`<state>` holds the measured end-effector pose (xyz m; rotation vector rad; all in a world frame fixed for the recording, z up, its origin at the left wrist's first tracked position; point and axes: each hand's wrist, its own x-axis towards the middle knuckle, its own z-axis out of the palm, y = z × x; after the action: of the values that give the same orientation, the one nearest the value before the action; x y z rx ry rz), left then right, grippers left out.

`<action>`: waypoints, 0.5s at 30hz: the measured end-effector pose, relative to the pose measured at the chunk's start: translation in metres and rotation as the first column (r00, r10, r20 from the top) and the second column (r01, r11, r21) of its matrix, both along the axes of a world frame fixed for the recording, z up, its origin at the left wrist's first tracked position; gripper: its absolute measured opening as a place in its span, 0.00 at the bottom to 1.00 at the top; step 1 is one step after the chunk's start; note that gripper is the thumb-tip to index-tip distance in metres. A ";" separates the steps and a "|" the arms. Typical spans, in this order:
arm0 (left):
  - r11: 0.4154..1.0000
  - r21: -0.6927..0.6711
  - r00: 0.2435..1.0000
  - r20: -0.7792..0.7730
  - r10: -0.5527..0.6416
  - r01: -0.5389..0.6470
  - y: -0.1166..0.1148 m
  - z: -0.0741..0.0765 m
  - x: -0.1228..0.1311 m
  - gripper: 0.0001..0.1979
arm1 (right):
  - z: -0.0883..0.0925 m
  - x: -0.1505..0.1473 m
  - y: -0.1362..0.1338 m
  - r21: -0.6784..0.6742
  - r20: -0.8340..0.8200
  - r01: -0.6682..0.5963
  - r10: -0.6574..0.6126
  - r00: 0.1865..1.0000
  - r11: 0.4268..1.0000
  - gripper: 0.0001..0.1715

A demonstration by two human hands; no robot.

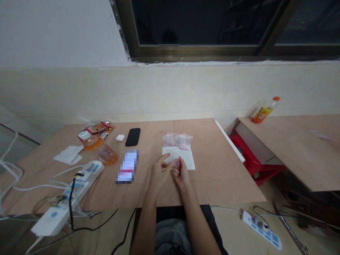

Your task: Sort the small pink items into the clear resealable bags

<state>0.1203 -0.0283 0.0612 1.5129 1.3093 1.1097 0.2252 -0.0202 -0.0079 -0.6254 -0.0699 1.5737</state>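
Note:
My right hand (182, 175) is closed, thumb against curled fingers, on a small pinkish, partly see-through thing (176, 163); its exact kind is too small to make out. Close beside it on the left, my left hand (158, 170) has its fingers apart, the index finger stretched over the paper; I see nothing gripped in it. Both hands are above the near edge of a white sheet of paper (189, 161) on the wooden table. Along the far edge of that sheet lie small clear plastic bags (176, 140) with pink markings or contents.
Left on the table (212, 180) are a lit phone (128, 166), a black phone (132, 137), a white case (120, 137), an orange drink bottle (99, 148), snack wrappers (102, 129), tissue (68, 155) and a power strip (71, 194) with cables. A red stool (248, 156) stands right.

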 end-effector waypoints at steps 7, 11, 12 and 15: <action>0.990 -0.044 0.978 0.154 0.140 -0.135 0.007 0.000 -0.012 0.22 | 0.000 0.004 0.001 0.007 0.026 -0.067 0.067 0.997 0.998 0.22; 0.970 -0.110 0.933 0.268 0.239 -0.217 0.010 -0.002 -0.024 0.27 | -0.001 0.012 0.012 0.010 0.253 -0.062 0.057 0.966 0.998 0.26; 0.963 -0.128 0.923 0.279 0.266 -0.239 0.011 -0.005 -0.027 0.28 | -0.002 0.016 0.017 0.018 0.358 -0.042 0.033 0.933 0.999 0.26; 0.940 -0.161 0.916 0.222 0.333 -0.302 0.017 -0.023 -0.038 0.30 | -0.001 0.028 0.037 0.085 0.756 0.011 -0.071 0.650 0.996 0.27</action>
<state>0.0827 -0.0118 0.0382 1.0530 1.4507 1.3471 0.2535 0.0166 -0.0087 -1.1952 -0.7458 1.1531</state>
